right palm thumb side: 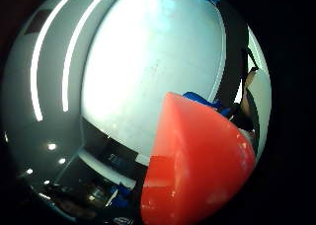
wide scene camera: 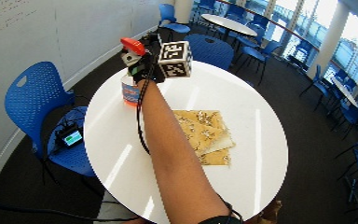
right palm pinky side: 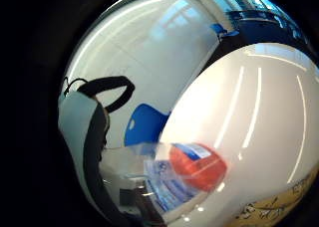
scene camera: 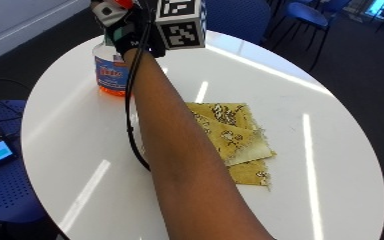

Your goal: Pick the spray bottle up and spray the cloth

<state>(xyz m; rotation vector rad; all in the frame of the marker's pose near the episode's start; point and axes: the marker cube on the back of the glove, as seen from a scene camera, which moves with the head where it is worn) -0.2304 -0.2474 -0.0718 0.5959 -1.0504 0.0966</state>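
The black-gloved right hand is at the neck of the clear plastic spray bottle with red trigger head, which seems to stand on the far left of the round white worktop. Whether the fingers have closed around it I cannot tell. The folded yellow patterned cloth lies mid-table, unsprayed; lifting and spraying remain.

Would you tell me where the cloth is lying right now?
In the outside view, the cloth lies flat mid-table, beside the forearm, apart from the spray bottle.
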